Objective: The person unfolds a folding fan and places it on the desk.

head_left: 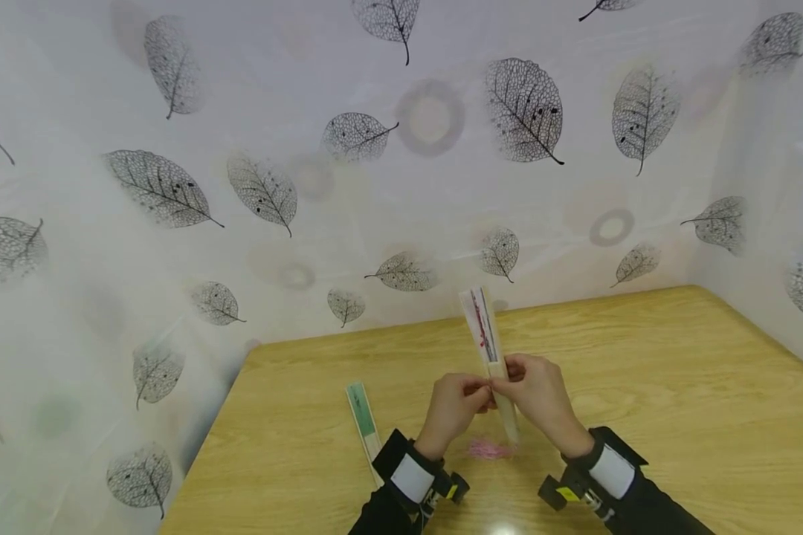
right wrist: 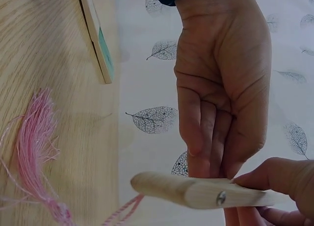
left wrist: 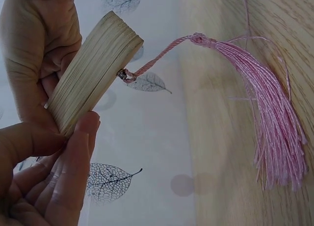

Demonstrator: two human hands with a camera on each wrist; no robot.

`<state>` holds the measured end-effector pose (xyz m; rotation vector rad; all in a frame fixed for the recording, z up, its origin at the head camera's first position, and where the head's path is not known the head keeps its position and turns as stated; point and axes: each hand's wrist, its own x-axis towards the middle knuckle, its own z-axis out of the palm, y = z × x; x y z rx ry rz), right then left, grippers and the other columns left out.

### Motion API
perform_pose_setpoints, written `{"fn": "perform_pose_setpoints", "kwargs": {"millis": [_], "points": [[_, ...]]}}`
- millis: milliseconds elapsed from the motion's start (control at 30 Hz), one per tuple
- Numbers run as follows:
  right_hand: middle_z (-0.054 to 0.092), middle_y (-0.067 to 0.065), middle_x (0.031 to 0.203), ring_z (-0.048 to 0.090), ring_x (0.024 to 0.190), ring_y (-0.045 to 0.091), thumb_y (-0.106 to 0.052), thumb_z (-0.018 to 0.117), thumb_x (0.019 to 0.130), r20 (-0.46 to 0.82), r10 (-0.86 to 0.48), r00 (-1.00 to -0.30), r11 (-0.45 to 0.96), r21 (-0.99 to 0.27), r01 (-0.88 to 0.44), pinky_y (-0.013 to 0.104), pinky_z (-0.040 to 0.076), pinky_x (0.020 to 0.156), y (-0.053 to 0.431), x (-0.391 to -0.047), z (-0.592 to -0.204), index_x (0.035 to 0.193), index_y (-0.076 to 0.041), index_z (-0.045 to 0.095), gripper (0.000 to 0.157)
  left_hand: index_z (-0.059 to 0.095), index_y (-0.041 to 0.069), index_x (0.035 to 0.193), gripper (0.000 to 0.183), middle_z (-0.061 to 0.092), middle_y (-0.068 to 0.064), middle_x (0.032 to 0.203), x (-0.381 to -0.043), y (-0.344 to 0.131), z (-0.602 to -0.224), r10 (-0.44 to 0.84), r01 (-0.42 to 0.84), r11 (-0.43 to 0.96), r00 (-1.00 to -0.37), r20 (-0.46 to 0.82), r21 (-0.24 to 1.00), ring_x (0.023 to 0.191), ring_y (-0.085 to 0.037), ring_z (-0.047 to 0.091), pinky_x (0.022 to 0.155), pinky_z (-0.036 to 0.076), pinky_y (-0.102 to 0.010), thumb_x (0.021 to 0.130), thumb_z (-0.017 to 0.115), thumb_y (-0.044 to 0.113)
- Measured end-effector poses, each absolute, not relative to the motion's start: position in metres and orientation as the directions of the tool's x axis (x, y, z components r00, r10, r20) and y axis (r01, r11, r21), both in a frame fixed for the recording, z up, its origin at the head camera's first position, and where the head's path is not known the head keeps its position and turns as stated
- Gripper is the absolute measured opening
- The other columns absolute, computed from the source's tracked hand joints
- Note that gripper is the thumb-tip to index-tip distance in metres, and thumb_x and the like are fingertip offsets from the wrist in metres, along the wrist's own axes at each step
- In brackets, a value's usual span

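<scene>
Both hands hold a folded hand fan [head_left: 482, 327] upright with a slight tilt. Its leaf is white with red and dark markings, and its sticks are pale wood. My left hand [head_left: 453, 405] pinches the sticks from the left with thumb and fingers. From the other side, my right hand [head_left: 538, 386] grips them just below the leaf. In the right wrist view a metal rivet [right wrist: 221, 198] shows near the rounded stick end. A pink tassel [left wrist: 265, 103] hangs from that rivet by a twisted cord, its strands lying on the table in the head view.
Left of the hands, a second folded fan [head_left: 361, 409] with a green leaf lies on the wood-grain table [head_left: 294, 431], partly behind the left wrist. A white sheet [head_left: 308, 245] printed with dark leaves hangs behind and beside the table.
</scene>
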<state>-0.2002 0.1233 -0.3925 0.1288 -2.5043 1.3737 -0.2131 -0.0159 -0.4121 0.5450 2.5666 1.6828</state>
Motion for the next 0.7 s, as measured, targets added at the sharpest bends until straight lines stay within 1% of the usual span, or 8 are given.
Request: {"fn": "perform_pose_setpoints", "kwargs": {"millis": [133,333,567,700], "points": [[0.068,0.013,0.078,0.059,0.065,0.013,-0.01,0.069,0.07,0.286,0.056,-0.957,0.553,-0.806,-0.208,0.032,0.054,0.056,0.1233,-0.2006,-0.3928,0.091,0.003,0.065,0.025,0.069,0.0,0.087,0.016,0.068,-0.009,0.07,-0.2139,-0.015,-0.413,0.294,0.259,0.348,-0.943,0.158,0.901,0.058,-0.004,0.057,0.055,0.054,-0.019,0.082,0.058,0.012],[0.068,0.015,0.081,0.061,0.069,0.015,-0.011,0.069,0.071,0.265,0.051,-0.963,0.532,-0.823,-0.199,0.034,0.056,0.06,0.1232,-0.2006,-0.3928,0.093,0.004,0.064,0.027,0.069,-0.001,0.086,0.017,0.068,-0.011,0.069,-0.2147,-0.0153,-0.4133,0.285,0.243,0.325,-0.947,0.151,0.914,0.057,-0.004,0.058,0.054,0.053,-0.019,0.081,0.059,0.011],[0.068,0.015,0.085,0.062,0.072,0.016,-0.022,0.07,0.073,0.249,0.023,-0.968,0.525,-0.827,-0.2,0.034,0.055,0.061,0.1243,-0.2006,-0.3915,0.093,0.002,0.064,0.031,0.068,-0.002,0.088,0.016,0.067,-0.011,0.069,-0.2147,-0.0159,-0.4119,0.278,0.217,0.318,-0.952,0.129,0.923,0.058,-0.005,0.058,0.056,0.054,-0.02,0.081,0.058,0.008],[0.068,0.015,0.084,0.062,0.072,0.017,-0.02,0.07,0.073,0.229,0.032,-0.973,0.524,-0.833,-0.178,0.035,0.055,0.061,0.1245,-0.2004,-0.3915,0.094,0.003,0.064,0.031,0.068,-0.002,0.089,0.016,0.068,-0.011,0.071,-0.2136,-0.0157,-0.4118,0.289,0.216,0.308,-0.949,0.125,0.926,0.059,-0.006,0.059,0.056,0.055,-0.021,0.082,0.058,0.008]]}}
